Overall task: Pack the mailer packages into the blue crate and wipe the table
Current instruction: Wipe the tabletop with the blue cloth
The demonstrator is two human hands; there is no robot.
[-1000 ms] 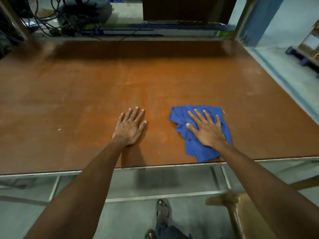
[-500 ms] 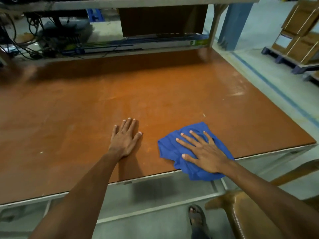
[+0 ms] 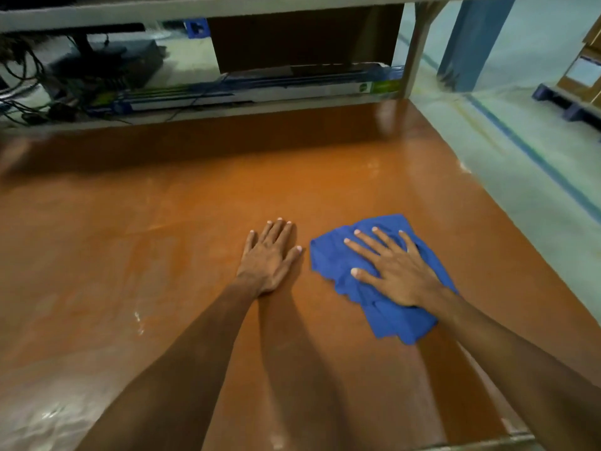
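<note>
While no mailers or crate show, packing looks finished; wiping underway. Right hand (image 3: 395, 270) presses flat on blue cloth (image 3: 328, 258), left hand (image 3: 270, 255) flat on bench (image 3: 162, 239).

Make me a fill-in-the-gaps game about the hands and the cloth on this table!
1. The cloth under the right hand is coloured ____.
2. The left hand lies flat on the bare table, holding ____.
3. The cloth lies to the ____ of the left hand.

Missing words: blue; nothing; right.
</note>
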